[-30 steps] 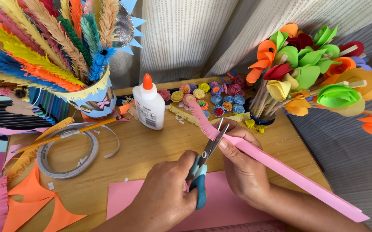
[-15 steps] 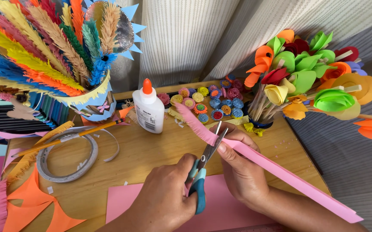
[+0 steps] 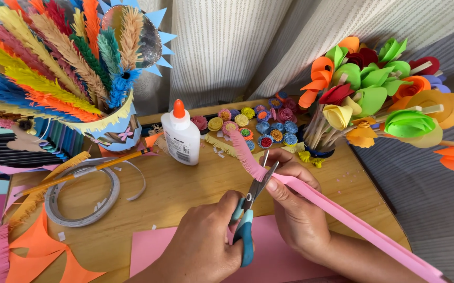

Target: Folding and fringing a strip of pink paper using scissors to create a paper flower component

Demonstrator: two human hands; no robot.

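My left hand (image 3: pixel 201 249) grips blue-handled scissors (image 3: pixel 248 220), whose blades are parted around the edge of a long pink paper strip (image 3: pixel 342 215). My right hand (image 3: pixel 295 209) pinches that strip just right of the blades. The strip's far end (image 3: pixel 242 152) is cut into a fringe and points toward a white glue bottle with an orange cap (image 3: pixel 181 137). The rest of the strip runs off to the lower right. A pink paper sheet (image 3: pixel 148 246) lies under both hands on the wooden table (image 3: pixel 185 188).
A fringed paper feather display (image 3: pixel 54 78) stands at the left. A bunch of paper flowers on sticks (image 3: pixel 379 94) stands at the right. Small rolled paper blooms (image 3: pixel 258 128) line the back. A tape ring (image 3: pixel 83 196), a pencil (image 3: pixel 96 165) and orange scraps (image 3: pixel 33 246) lie to the left.
Both hands keep their grips and stay in the same spot. The scissors work at the strip's edge, and the fringed end has shifted only slightly.
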